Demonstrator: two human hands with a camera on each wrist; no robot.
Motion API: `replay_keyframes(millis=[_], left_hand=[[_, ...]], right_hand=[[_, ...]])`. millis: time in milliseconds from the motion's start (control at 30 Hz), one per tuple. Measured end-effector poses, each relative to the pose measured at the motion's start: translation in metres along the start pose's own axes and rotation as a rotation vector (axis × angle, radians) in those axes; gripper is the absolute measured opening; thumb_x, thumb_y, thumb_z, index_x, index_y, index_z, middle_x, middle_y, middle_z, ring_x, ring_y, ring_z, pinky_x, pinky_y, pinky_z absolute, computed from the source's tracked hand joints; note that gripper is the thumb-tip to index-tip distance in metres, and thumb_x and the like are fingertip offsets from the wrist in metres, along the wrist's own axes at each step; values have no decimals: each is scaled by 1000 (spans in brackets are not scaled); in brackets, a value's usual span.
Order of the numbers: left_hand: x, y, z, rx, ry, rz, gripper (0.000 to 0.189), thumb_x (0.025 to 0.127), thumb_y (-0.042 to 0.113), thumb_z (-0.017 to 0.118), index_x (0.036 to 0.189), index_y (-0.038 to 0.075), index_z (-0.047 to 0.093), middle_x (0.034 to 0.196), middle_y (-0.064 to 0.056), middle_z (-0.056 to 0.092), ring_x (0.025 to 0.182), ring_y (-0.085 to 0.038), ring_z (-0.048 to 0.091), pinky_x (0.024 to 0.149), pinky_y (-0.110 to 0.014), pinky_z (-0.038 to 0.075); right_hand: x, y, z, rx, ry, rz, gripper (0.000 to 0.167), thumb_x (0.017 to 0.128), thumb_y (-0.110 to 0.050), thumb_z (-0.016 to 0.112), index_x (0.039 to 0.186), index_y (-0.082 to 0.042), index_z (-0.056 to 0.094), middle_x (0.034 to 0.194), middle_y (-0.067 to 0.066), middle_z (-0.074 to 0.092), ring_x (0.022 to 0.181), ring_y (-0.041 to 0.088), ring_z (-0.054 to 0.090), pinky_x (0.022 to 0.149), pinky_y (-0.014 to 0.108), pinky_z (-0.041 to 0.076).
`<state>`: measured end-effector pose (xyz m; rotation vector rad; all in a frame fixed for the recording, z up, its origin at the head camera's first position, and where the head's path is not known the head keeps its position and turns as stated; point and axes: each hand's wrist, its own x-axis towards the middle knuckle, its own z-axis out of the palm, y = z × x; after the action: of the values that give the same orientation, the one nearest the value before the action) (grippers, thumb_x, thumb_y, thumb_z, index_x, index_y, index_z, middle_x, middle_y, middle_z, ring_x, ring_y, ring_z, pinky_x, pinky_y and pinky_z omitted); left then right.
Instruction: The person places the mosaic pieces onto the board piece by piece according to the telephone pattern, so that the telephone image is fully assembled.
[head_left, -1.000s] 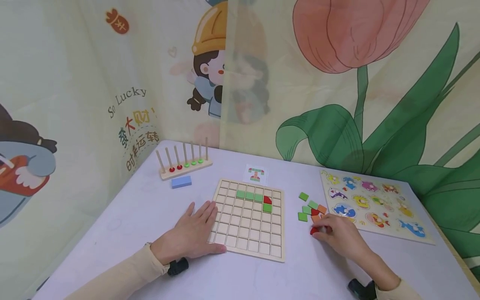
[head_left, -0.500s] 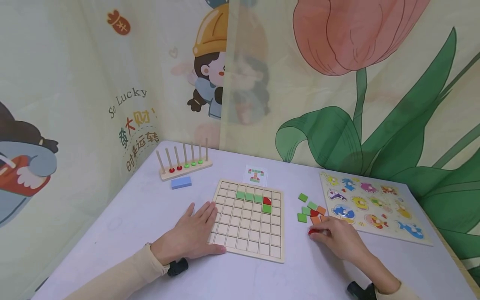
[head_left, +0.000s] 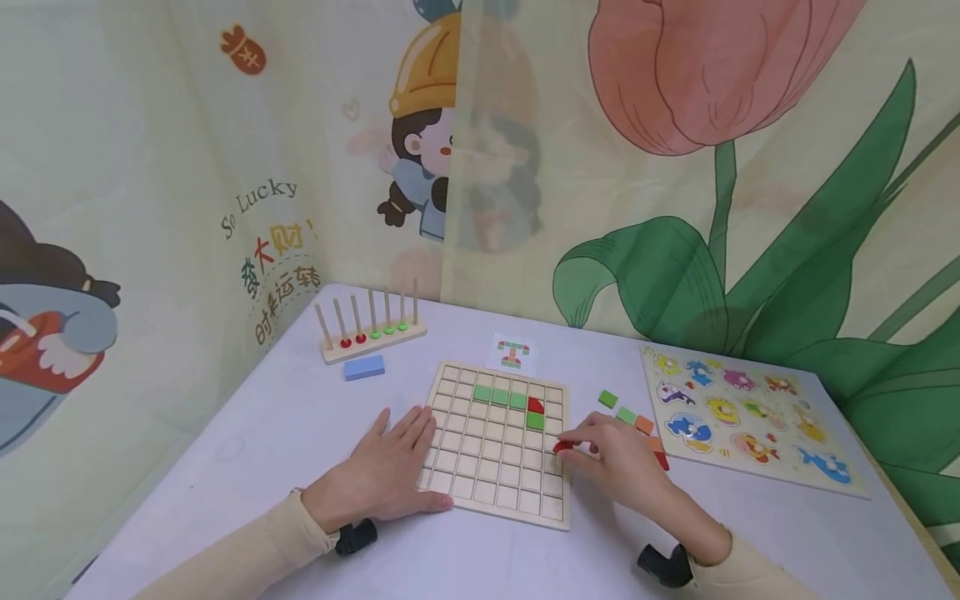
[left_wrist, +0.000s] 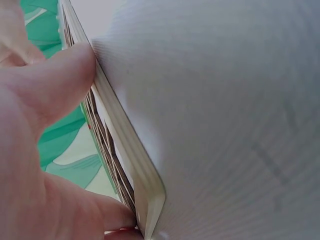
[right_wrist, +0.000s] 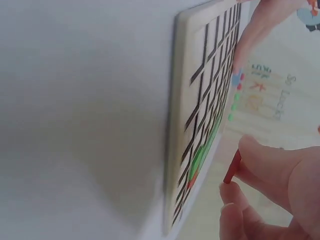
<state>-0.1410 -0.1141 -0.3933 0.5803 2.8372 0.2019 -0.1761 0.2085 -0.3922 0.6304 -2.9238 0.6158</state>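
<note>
A square wooden grid board (head_left: 512, 482) lies on the white table. In its upper rows sit several green tiles (head_left: 500, 397), a red quarter-round tile (head_left: 536, 405) and a darker green tile (head_left: 535, 421) just below that. My left hand (head_left: 382, 471) rests spread at the board's left side, its thumb along the near edge. In the left wrist view, the thumb (left_wrist: 75, 70) touches the board's rim. My right hand (head_left: 626, 462) pinches a small red tile (head_left: 562, 447) between thumb and fingers above the board's right edge. The right wrist view shows this red tile (right_wrist: 232, 167) edge-on.
Right of the board lie loose tiles, including a green tile (head_left: 608, 399) and an orange tile (head_left: 644, 425), partly hidden by my right hand. Behind the board is a pattern card (head_left: 513, 354). A peg stand (head_left: 375, 337), blue block (head_left: 364, 367) and animal puzzle board (head_left: 738, 417) stand around.
My right hand has moved left from the loose tiles to the board's right edge, carrying the red tile. The left hand has stayed in place.
</note>
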Motion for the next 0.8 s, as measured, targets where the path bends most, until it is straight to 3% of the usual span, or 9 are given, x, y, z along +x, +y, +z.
replay_keyframes(millis=[267,433,600,800], left_hand=[[0,1,0,-9,-8,-14,111,87,74,62,159,-4,30,170,-19,24,160,-34,20,127,-62,14],[2,2,2,3,-18,-19,110,88,76,60,160,-1,29,171,-17,23,161,-31,20,127,-62,13],[3,1,2,33,-18,-10,109,88,77,57,160,-1,29,171,-17,23,161,-31,20,127,-62,14],[1,0,1,49,-16,-5,110,88,78,56,159,-2,30,171,-17,23,160,-31,20,127,-62,16]], right_hand=[[42,-36,19,47,26,-196,22,86,-21,83,107,-14,83,87,-2,70,69,7,51,59,19,39],[72,-52,28,32,7,-273,17,89,-23,81,104,-14,83,89,-3,76,73,10,61,60,19,41],[102,-62,32,-24,-17,-293,9,90,-23,80,96,-18,84,88,-3,79,74,12,63,54,21,40],[125,-66,40,-48,-58,-239,10,91,-22,79,97,-17,84,93,0,80,82,14,71,59,25,46]])
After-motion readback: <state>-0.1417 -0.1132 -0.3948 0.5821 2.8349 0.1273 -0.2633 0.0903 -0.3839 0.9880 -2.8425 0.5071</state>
